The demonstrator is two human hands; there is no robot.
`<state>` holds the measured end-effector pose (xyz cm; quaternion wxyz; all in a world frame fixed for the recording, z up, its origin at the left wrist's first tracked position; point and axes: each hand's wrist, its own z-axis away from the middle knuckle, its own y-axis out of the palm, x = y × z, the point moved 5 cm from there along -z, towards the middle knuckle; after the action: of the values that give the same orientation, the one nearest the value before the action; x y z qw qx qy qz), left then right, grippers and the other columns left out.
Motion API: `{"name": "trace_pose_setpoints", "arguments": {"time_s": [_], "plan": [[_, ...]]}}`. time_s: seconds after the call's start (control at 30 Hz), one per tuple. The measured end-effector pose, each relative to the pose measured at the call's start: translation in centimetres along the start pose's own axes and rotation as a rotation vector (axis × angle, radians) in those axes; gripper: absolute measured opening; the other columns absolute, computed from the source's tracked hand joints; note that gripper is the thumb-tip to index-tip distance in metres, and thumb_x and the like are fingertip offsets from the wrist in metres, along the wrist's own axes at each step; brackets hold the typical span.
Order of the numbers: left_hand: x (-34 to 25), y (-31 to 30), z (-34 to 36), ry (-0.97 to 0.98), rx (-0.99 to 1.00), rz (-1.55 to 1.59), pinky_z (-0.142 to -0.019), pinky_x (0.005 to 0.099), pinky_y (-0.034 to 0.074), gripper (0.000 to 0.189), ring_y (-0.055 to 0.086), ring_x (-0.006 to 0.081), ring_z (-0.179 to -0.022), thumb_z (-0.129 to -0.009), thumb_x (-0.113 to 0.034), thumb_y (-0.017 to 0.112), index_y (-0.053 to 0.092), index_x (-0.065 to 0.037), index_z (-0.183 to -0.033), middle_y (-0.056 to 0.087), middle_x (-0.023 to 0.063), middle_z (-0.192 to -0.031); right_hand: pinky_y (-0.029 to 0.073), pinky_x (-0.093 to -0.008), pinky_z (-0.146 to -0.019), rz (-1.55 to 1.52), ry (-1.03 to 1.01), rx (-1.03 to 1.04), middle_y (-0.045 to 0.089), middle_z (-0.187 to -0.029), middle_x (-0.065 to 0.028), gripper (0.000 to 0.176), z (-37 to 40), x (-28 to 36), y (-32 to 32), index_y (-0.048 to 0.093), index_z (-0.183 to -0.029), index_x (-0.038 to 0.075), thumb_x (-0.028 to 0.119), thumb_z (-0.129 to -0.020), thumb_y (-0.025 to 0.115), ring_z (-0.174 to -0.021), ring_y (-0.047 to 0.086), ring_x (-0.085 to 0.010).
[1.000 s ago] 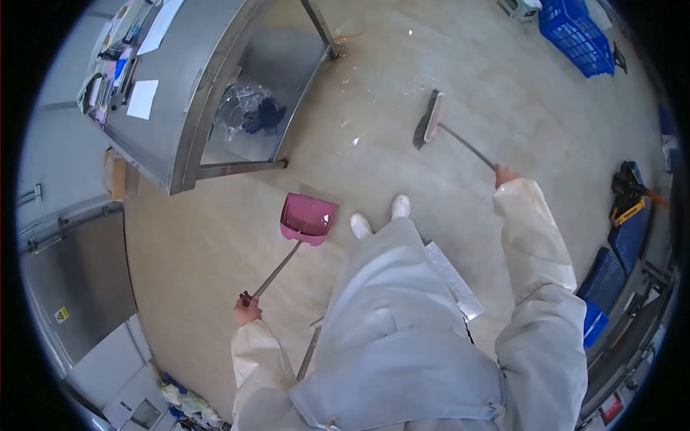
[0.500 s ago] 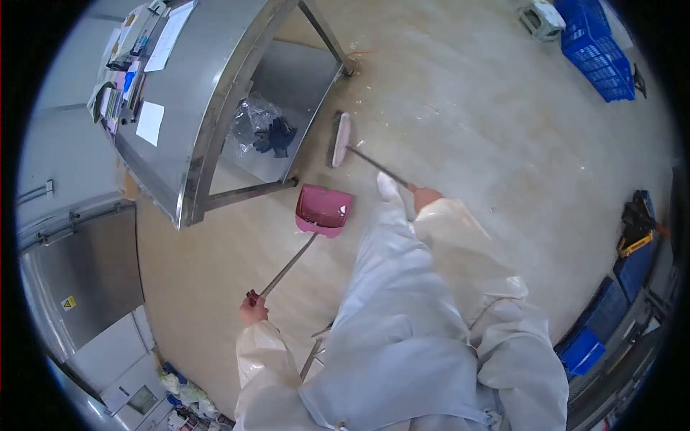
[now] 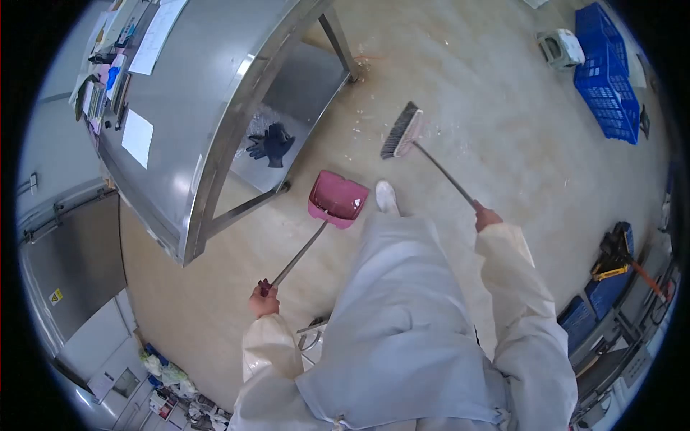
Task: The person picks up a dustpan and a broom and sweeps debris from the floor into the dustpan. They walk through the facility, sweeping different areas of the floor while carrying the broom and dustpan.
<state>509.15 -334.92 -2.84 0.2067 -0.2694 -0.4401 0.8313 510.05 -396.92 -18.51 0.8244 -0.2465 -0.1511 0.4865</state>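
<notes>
Pink dustpan point(image 3: 338, 198): near desk point(image 3: 194, 79); left grip point(image 3: 264, 302) wrapped round dustpan handle point(image 3: 300, 253). Broom head point(image 3: 402, 131): now swung farther from desk and dustpan, apparently between sweeping strokes; right grip point(image 3: 489, 217) wrapped round broom handle point(image 3: 444, 174).

Glossy cream sleeves point(image 3: 509, 266), long pale blue-white apron point(image 3: 392, 309) with soft creases, white rounded shoe point(image 3: 386, 196).

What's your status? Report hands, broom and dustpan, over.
Left hand holds dustpan, right hand holds broom. Broom apart from dustpan. White bits on floor. Table leg close beside dustpan.
</notes>
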Motion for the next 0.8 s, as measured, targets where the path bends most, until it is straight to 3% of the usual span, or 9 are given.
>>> {"name": "trace_pose_setpoints", "arguments": {"time_s": [0.13, 0.23, 0.3, 0.4, 0.5, 0.6, 0.67, 0.8], "plan": [[-3.8, 0.9, 0.2, -0.041, 0.041, 0.038, -0.036, 0.0262, 0.04, 0.018, 0.049, 0.0128, -0.038, -0.065, -0.012, 0.065, 0.056, -0.001, -0.075, 0.055, 0.0057, -0.057, 0.044, -0.0417, -0.068, 0.062, -0.073, -0.053, 0.058, -0.086, -0.0163, 0.046, 2.2, -0.2, -4.7, 0.033, -0.123, 0.022, 0.009, -0.079, 0.038, -0.078, 0.056, -0.0308], [-4.2, 1.2, -0.4, 0.02, 0.042, -0.012, -0.036, 0.0249, 0.04, 0.018, 0.048, 0.0114, -0.04, -0.065, -0.012, 0.065, 0.056, -0.001, -0.075, 0.054, 0.0047, -0.058, 0.043, -0.0426, -0.066, 0.015, -0.209, -0.023, 0.057, -0.085, -0.0172, 0.045, 1.0, 3.3, -3.4, 0.033, -0.123, 0.022, 0.01, -0.08, 0.037, -0.076, 0.056, -0.0319], [-3.1, 2.0, -1.5, 0.117, 0.01, -0.073, -0.036, 0.0249, 0.041, 0.018, 0.048, 0.0114, -0.04, -0.065, -0.012, 0.065, 0.056, -0.001, -0.076, 0.054, 0.0048, -0.058, 0.043, -0.0426, -0.067, -0.024, -0.249, 0.013, 0.057, -0.084, -0.0172, 0.048, -0.1, 9.0, -4.4, 0.031, -0.124, 0.023, 0.008, -0.079, 0.037, -0.076, 0.056, -0.0328], [-5.2, 2.1, -1.2, -0.036, 0.025, 0.021, -0.039, 0.0261, 0.04, 0.017, 0.048, 0.0116, -0.043, -0.063, -0.009, 0.064, 0.056, 0.0, -0.076, 0.055, 0.0054, -0.059, 0.044, -0.0413, -0.068, -0.014, -0.327, 0.063, 0.057, -0.083, -0.0164, 0.045, -7.2, 16.4, 0.2, 0.032, -0.124, 0.022, 0.01, -0.08, 0.036, -0.079, 0.056, -0.0311], [-8.1, 2.4, -0.3, -0.042, -0.008, 0.046, -0.038, 0.0258, 0.04, 0.017, 0.048, 0.0112, -0.042, -0.063, -0.009, 0.064, 0.056, 0.0, -0.075, 0.055, 0.0059, -0.058, 0.044, -0.0401, -0.069, 0.103, -0.294, 0.057, 0.057, -0.086, -0.0161, 0.047, -9.2, 19.9, -1.7, 0.03, -0.125, 0.022, 0.011, -0.08, 0.038, -0.081, 0.056, -0.0298], [-10.0, 2.5, -0.1, -0.086, 0.009, -0.017, -0.037, 0.0258, 0.04, 0.018, 0.049, 0.0118, -0.039, -0.064, -0.012, 0.064, 0.056, -0.001, -0.075, 0.055, 0.0062, -0.057, 0.045, -0.0391, -0.069, 0.018, -0.292, 0.156, 0.056, -0.09, -0.0154, 0.049, -11.0, 15.2, -2.9, 0.029, -0.125, 0.021, 0.01, -0.079, 0.04, -0.083, 0.055, -0.0291], [-11.1, 3.2, -0.6, -0.047, 0.001, 0.024, -0.037, 0.0261, 0.04, 0.018, 0.049, 0.0123, -0.039, -0.064, -0.013, 0.064, 0.056, -0.001, -0.075, 0.055, 0.0062, -0.056, 0.045, -0.0389, -0.069, -0.007, -0.303, 0.112, 0.057, -0.089, -0.015, 0.051, -11.2, 10.4, -3.6, 0.03, -0.125, 0.022, 0.008, -0.077, 0.041, -0.081, 0.056, -0.0292], [-15.1, 4.0, -1.1, -0.025, 0.034, -0.056, -0.035, 0.0237, 0.04, 0.02, 0.047, 0.0107, -0.041, -0.065, -0.009, 0.064, 0.057, 0.001, -0.081, 0.055, 0.0055, -0.061, 0.044, -0.0402, -0.072, -0.056, -0.088, 0.111, 0.057, -0.09, -0.0155, 0.057, -10.1, 0.8, -5.9, 0.027, -0.126, 0.025, 0.007, -0.074, 0.043, -0.083, 0.056, -0.0292]]}}
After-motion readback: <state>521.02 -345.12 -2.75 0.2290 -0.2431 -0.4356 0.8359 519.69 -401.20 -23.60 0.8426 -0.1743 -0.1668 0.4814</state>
